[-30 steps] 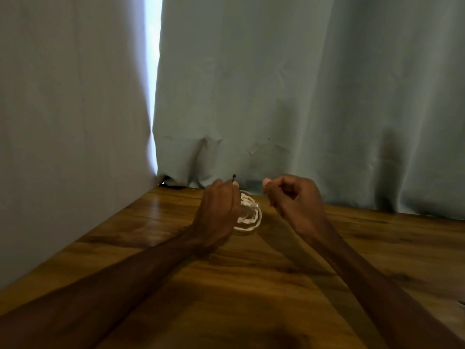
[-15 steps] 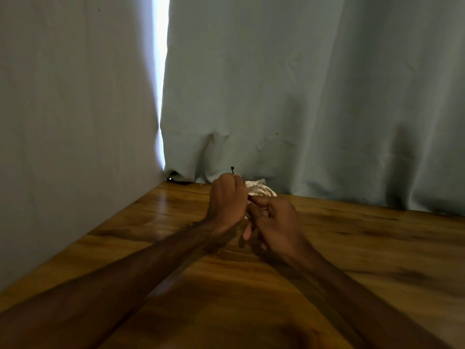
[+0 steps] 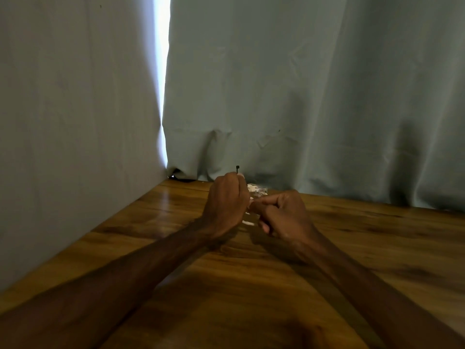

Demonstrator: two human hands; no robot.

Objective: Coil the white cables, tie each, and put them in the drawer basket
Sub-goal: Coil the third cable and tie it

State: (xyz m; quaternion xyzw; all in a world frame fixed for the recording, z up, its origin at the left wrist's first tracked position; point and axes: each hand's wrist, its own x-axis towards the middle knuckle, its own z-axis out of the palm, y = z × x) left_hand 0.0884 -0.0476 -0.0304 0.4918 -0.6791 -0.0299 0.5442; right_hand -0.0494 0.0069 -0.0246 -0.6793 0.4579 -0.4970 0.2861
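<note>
A small coil of white cable (image 3: 255,191) is held just above the wooden table (image 3: 251,285), mostly hidden behind my hands. My left hand (image 3: 226,201) is closed around the coil's left side, and the thin black end of a tie (image 3: 237,169) sticks up above its knuckles. My right hand (image 3: 284,214) is closed against the coil's right side, its fingers pinched near the left hand. A bit of white cable (image 3: 249,223) shows below, between the two hands. No drawer basket is in view.
Grey-green curtains (image 3: 302,96) hang close behind the table's far edge and along the left side, with a bright gap (image 3: 161,71) between them. A dark object (image 3: 180,178) lies at the far left corner under the curtain.
My right hand has moved left from a spot apart from the coil and closed onto it beside my left hand. The coil has been lifted slightly toward the curtain.
</note>
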